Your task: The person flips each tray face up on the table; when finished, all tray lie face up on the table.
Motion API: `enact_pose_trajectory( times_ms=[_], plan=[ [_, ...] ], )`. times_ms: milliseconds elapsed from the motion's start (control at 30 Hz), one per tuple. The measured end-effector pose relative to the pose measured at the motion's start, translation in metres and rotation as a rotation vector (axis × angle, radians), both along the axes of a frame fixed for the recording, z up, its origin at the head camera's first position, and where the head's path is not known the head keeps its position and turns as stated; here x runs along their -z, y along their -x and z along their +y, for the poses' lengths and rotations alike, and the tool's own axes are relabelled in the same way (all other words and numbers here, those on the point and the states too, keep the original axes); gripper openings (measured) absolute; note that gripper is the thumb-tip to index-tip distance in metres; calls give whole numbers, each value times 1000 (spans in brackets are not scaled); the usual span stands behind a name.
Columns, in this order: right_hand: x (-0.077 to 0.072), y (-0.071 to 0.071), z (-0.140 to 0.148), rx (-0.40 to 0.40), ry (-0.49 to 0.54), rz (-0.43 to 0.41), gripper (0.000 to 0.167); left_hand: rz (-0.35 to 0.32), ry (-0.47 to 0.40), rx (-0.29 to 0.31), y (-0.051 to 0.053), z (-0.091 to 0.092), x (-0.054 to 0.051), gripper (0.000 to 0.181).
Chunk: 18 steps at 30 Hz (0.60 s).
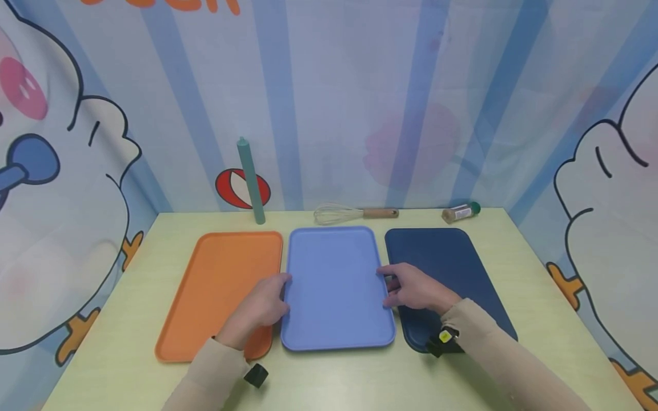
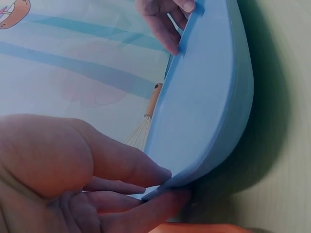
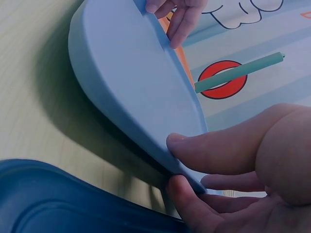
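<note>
A light blue tray lies between two other trays in the head view. My left hand pinches its left edge, and the left wrist view shows the thumb on the rim with fingers under it. On the opposite edge my right hand pinches the rim the same way, thumb above and a fingertip below. Both wrist views show a shadow beneath the tray's near edge; whether it is lifted I cannot tell. An orange tray is under my left forearm, a dark blue tray under my right.
Along the table's back edge stand a green candle, upright and slightly tilted, a whisk with a wooden handle, and a small jar with a green lid on its side. A printed cloth backdrop rises behind the pale table.
</note>
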State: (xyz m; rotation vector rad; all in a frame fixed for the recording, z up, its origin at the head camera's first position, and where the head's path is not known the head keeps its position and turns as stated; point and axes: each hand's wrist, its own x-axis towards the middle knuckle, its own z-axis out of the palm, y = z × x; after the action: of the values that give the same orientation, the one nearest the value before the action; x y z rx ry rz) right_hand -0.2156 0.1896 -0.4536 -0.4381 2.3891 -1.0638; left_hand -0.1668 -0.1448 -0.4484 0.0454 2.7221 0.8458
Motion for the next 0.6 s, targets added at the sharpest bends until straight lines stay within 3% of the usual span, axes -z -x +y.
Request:
enact_pose_trajectory(
  times_ms=[600],
  plan=[
    [-3, -3, -2, -24, -41, 23, 74, -8, 40, 4, -1, 4, -4, 62]
  ],
)
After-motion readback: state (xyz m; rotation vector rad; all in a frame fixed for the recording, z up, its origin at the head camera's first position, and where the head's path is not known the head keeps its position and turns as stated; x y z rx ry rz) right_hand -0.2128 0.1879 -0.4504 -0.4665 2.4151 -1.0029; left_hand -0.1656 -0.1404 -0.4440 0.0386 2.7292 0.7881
